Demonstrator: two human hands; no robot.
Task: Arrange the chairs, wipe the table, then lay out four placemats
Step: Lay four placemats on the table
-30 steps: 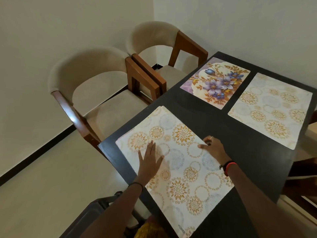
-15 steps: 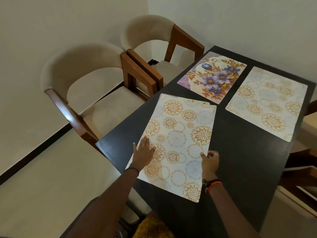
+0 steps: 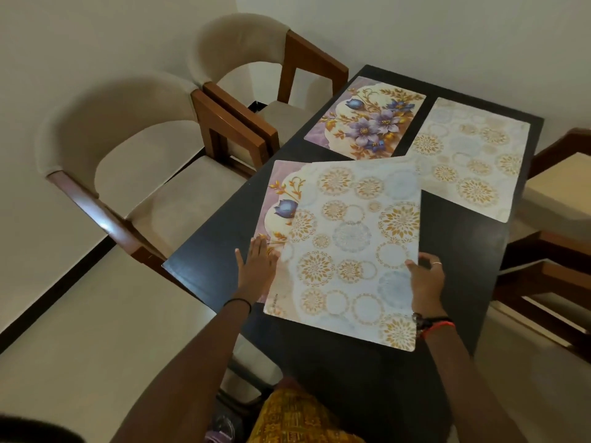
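On your dark table (image 3: 454, 247), the circle-patterned placemat (image 3: 348, 247) lay skewed over a floral placemat (image 3: 278, 199) near you. Your left hand (image 3: 257, 266) pressed flat on the floral one, fingers together. Your right hand (image 3: 427, 282) pinched the patterned mat's right edge.

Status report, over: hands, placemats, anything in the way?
Left hand flat on near floral mat. Right hand pinches top circle mat, askew over it. Its far corner overlaps far circle mat.

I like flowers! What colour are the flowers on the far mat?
Purple and blue, with gold leaves, on the far floral placemat, in the head view.
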